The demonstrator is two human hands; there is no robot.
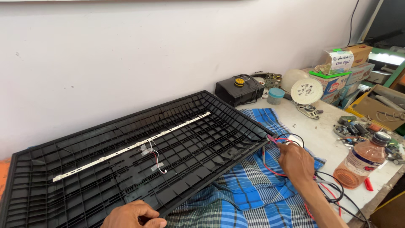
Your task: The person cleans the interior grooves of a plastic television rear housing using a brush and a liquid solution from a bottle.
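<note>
The black ribbed TV back panel point(126, 164) lay tilted on the blue checked cloth point(249, 190). Your left hand point(134, 215) curled closed on its near edge, partly cut off. Your right hand point(295, 162) pinched the red probe lead point(276, 139); its fingertips were hidden.

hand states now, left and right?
Left hand: closed, gripping the near edge of the black panel.
Right hand: closed on the red and black wires.

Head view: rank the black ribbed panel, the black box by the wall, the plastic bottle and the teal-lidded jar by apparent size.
1. Black ribbed panel
2. Black box
3. Plastic bottle, though nearness to the camera may enlarge it
4. Teal-lidded jar
</note>
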